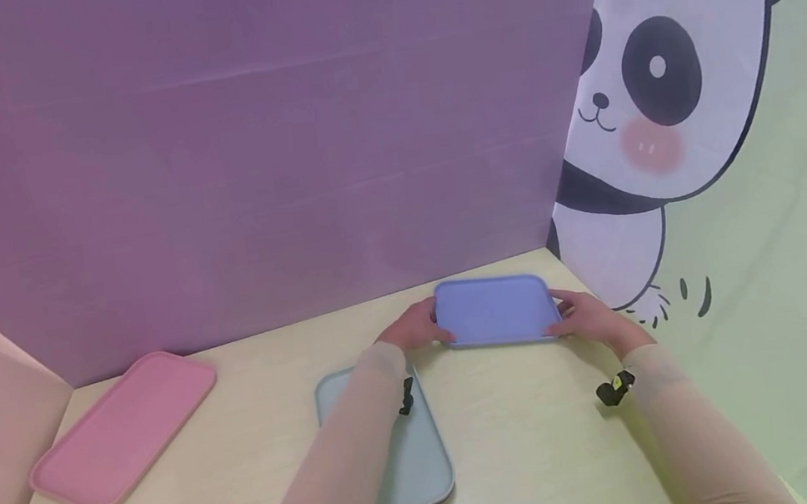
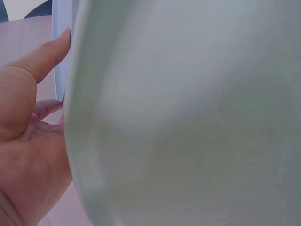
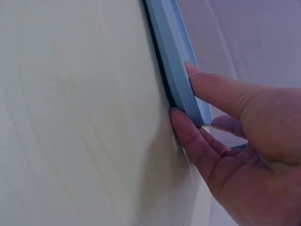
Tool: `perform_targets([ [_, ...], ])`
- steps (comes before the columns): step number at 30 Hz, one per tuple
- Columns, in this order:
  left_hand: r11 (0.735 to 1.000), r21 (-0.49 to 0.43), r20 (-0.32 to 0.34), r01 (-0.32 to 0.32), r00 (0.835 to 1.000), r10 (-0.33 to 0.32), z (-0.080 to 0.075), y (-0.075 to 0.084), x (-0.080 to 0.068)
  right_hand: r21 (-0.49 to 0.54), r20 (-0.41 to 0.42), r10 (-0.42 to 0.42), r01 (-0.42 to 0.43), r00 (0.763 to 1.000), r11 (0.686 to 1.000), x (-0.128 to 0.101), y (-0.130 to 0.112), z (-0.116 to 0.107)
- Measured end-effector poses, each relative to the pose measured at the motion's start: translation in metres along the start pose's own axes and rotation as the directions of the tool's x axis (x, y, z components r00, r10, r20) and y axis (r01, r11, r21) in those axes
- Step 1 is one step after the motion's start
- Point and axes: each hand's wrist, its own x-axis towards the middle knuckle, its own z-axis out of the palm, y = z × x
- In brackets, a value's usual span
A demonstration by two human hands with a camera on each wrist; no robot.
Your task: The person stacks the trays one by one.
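A small blue rectangular tray [image 1: 497, 310] is at the back right of the table, close to the purple wall. My left hand [image 1: 416, 326] grips its left end; in the left wrist view the thumb [image 2: 54, 52] lies at the edge of the blue tray, whose far part is hidden. At the other end my right hand [image 1: 585, 318] pinches the rim, thumb above and fingers [image 3: 188, 134] under it in the right wrist view. Beneath my left forearm lies a grey-green tray [image 1: 417, 460], partly covered by the sleeve; it fills most of the left wrist view.
A pink tray [image 1: 123, 433] lies slanted on the left of the light wooden table [image 1: 249, 473]. Behind the table stands a purple wall [image 1: 248, 153]. A pale green wall with a panda picture [image 1: 628, 107] borders the right side, near my right arm.
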Motion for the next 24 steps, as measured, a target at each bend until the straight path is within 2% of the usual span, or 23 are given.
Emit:
perform_targets([
  [5,0.999,-0.036,0.027,0.004,1.0,-0.003,-0.001,-0.001,0.0,0.02,0.005,0.0,-0.001,1.0,1.0,-0.001,0.003,0.0],
  [11,0.999,-0.049,0.029,0.001,1.0,0.0,-0.003,-0.001,-0.001,0.069,0.007,-0.015,0.014,1.0,0.998,-0.002,0.005,0.001],
  [16,0.996,-0.089,0.015,-0.009,1.0,0.01,-0.008,-0.001,-0.01,0.1,-0.001,-0.025,0.025,1.0,0.995,-0.003,0.004,0.0],
  [24,0.989,-0.143,-0.01,-0.034,0.999,0.033,-0.023,-0.007,-0.025,0.19,-0.015,-0.077,0.079,0.997,0.979,-0.007,-0.012,0.001],
])
